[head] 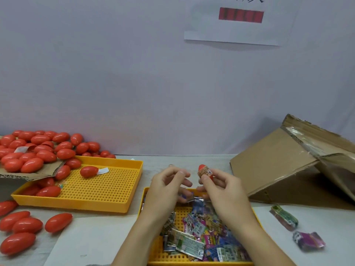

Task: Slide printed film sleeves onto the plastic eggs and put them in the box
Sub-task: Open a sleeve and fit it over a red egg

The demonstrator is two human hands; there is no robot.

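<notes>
A cardboard box (292, 166) lies tipped on its side at the right of the table (184, 160). At the left, a yellow perforated tray (107, 187) holds red plastic eggs (34, 150), spilling from a heap behind it. A nearer yellow tray (184, 259) holds a pile of printed film sleeves (199, 235). Above that tray, the right hand (224, 191) pinches a sleeved egg (205, 172) upright. Just beside it, the left hand (167, 185) is loosely curled, holding nothing.
</notes>
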